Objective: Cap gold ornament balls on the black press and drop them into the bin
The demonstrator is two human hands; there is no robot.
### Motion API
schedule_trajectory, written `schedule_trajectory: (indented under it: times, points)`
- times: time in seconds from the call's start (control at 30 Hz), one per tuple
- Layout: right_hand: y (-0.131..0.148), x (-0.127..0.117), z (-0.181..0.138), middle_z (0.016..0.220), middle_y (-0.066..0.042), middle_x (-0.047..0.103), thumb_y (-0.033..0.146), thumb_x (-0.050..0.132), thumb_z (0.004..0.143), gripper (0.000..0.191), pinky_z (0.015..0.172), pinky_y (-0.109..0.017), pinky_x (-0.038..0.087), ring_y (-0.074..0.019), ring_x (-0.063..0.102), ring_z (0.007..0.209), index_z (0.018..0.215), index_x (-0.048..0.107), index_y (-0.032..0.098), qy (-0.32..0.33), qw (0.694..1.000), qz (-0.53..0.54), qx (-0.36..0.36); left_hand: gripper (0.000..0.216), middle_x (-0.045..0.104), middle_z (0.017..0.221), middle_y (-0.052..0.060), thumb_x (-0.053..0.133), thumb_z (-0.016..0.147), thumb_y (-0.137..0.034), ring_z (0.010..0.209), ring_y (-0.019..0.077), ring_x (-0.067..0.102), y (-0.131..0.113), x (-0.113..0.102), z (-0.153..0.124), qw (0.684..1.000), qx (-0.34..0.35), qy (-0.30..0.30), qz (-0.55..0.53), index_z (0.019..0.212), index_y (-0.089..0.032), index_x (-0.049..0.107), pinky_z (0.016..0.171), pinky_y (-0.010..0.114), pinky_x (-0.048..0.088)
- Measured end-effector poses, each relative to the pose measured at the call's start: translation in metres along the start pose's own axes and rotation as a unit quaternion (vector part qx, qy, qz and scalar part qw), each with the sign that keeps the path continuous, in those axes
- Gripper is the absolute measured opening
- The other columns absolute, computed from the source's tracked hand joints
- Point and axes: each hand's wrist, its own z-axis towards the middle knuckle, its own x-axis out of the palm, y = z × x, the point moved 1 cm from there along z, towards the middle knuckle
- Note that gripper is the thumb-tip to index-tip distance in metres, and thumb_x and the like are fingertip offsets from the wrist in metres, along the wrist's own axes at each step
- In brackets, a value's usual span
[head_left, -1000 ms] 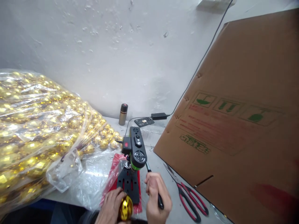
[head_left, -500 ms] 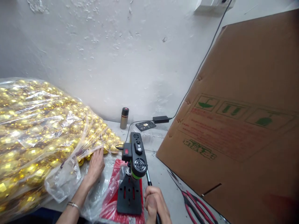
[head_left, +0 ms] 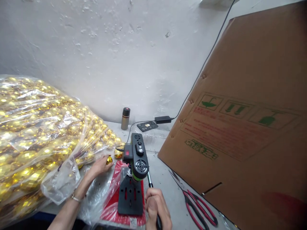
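Far left of the drill stand: a big clear plastic bag [head_left: 35,127] stuffed with gold faceted balls, heaped high on the table and slumping toward the stand.
Bag mouth: loose clear film [head_left: 64,182] spills over the table edge, left of the stand's base.
Left hand [head_left: 99,166]: stretched out from the lower left, a thin bracelet at the wrist, fingers curled at the open end of the bag, just left of the stand.
Gold ball [head_left: 109,159]: pinched at the fingertips of the left hand, close beside the stand's head on its left; another gold ball [head_left: 118,154] lies just behind it, nearer the stand.
Red sheet [head_left: 112,204]: flat under the stand's base, its left part under the clear film.
Drill stand [head_left: 137,159]: small black machine with a green ring below the head, upright on a slotted black base plate [head_left: 130,199].
Lever [head_left: 149,179]: slim rod slanting down and right from the stand's head.
Right hand [head_left: 157,207]: wrapped tight round the lever's black handle, right of the base plate.
Behind the stand: a small brown bottle [head_left: 125,118], a black adapter [head_left: 163,119] with its cable running up the wall.
Right of the stand: red-handled scissors [head_left: 199,210] on the table, then a large brown cardboard sheet [head_left: 240,111] leaning over them.
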Motion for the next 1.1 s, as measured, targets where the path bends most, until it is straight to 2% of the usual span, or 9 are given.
schedule_trajectory:
  times: [0.13, 0.2, 0.3, 0.43, 0.57, 0.67, 0.8, 0.93, 1.1]
  points:
    - [-0.007, -0.006, 0.004, 0.075, 0.001, 0.052, 0.015, 0.042, 0.107, 0.033, 0.062, -0.026, 0.039, -0.0121, 0.050, 0.065, 0.075, 0.050, 0.022, 0.031, 0.999, -0.006, -0.044, 0.058, 0.076, 0.124, 0.012, 0.054, 0.086, -0.057, 0.113, 0.0299, 0.071, -0.008, 0.004, -0.037, 0.992, -0.009, 0.009, -0.128, 0.128, -0.017, 0.065, 0.096, 0.039, 0.058]
    - [-0.009, -0.009, 0.009, 0.073, 0.002, 0.052, 0.012, 0.042, 0.106, 0.033, 0.059, -0.025, 0.040, -0.0117, 0.052, 0.064, 0.075, 0.049, 0.022, 0.059, 0.994, -0.013, -0.086, 0.067, 0.076, 0.120, 0.012, 0.047, 0.089, -0.068, 0.107, 0.0281, 0.073, -0.016, 0.008, -0.058, 0.961, -0.033, 0.008, -0.275, 0.127, -0.016, 0.066, 0.086, 0.037, 0.060]
    - [-0.008, -0.010, 0.018, 0.070, 0.002, 0.051, 0.009, 0.042, 0.104, 0.032, 0.056, -0.024, 0.040, -0.0110, 0.053, 0.062, 0.076, 0.050, 0.022, 0.074, 0.990, -0.023, -0.122, 0.070, 0.078, 0.105, 0.011, 0.061, 0.079, -0.077, 0.095, 0.0285, 0.073, -0.032, 0.023, -0.087, 0.880, -0.071, 0.015, -0.469, 0.111, -0.016, 0.072, 0.078, 0.036, 0.060]
    - [0.005, -0.007, 0.032, 0.070, 0.003, 0.050, 0.010, 0.043, 0.105, 0.032, 0.055, -0.023, 0.039, -0.0099, 0.051, 0.060, 0.076, 0.052, 0.022, 0.056, 0.993, -0.029, -0.100, 0.072, 0.080, 0.105, 0.011, 0.075, 0.069, -0.076, 0.100, 0.0309, 0.074, -0.048, 0.055, -0.107, 0.848, -0.080, -0.022, -0.524, 0.111, -0.018, 0.071, 0.090, 0.041, 0.059]
    - [0.018, -0.004, 0.044, 0.068, 0.004, 0.048, 0.013, 0.044, 0.106, 0.034, 0.056, -0.022, 0.040, -0.0097, 0.050, 0.061, 0.073, 0.050, 0.022, 0.057, 0.995, -0.039, -0.078, 0.076, 0.079, 0.115, 0.013, 0.077, 0.069, -0.071, 0.112, 0.0338, 0.073, -0.052, 0.086, -0.109, 0.863, -0.058, -0.046, -0.499, 0.121, -0.018, 0.063, 0.100, 0.045, 0.057]
    - [0.022, -0.005, 0.047, 0.067, 0.004, 0.047, 0.014, 0.045, 0.106, 0.035, 0.055, -0.023, 0.039, -0.0098, 0.048, 0.059, 0.072, 0.049, 0.022, 0.064, 0.994, -0.042, -0.077, 0.067, 0.077, 0.121, 0.012, 0.075, 0.075, -0.063, 0.116, 0.0329, 0.073, -0.050, 0.098, -0.109, 0.904, -0.016, -0.041, -0.426, 0.125, -0.021, 0.061, 0.104, 0.046, 0.056]
    - [0.022, -0.006, 0.045, 0.066, 0.004, 0.047, 0.015, 0.044, 0.106, 0.036, 0.055, -0.023, 0.040, -0.0100, 0.049, 0.059, 0.071, 0.047, 0.022, 0.066, 0.994, -0.043, -0.081, 0.054, 0.076, 0.125, 0.010, 0.071, 0.081, -0.053, 0.117, 0.0323, 0.072, -0.048, 0.100, -0.110, 0.955, 0.036, -0.056, -0.290, 0.126, -0.025, 0.061, 0.105, 0.049, 0.055]
    - [0.020, -0.007, 0.042, 0.067, 0.003, 0.047, 0.013, 0.044, 0.106, 0.034, 0.056, -0.022, 0.041, -0.0103, 0.051, 0.061, 0.073, 0.049, 0.022, 0.070, 0.993, -0.044, -0.090, 0.050, 0.075, 0.128, 0.011, 0.070, 0.084, -0.048, 0.119, 0.0341, 0.072, -0.051, 0.097, -0.112, 0.963, 0.077, -0.051, -0.252, 0.127, -0.026, 0.061, 0.104, 0.052, 0.057]
    - [0.017, -0.009, 0.038, 0.070, 0.002, 0.050, 0.012, 0.044, 0.106, 0.030, 0.056, -0.021, 0.042, -0.0101, 0.052, 0.062, 0.078, 0.053, 0.022, 0.078, 0.992, -0.044, -0.093, 0.051, 0.074, 0.129, 0.014, 0.067, 0.085, -0.045, 0.119, 0.0351, 0.072, -0.052, 0.106, -0.116, 0.959, 0.081, -0.067, -0.264, 0.129, -0.023, 0.058, 0.102, 0.052, 0.058]
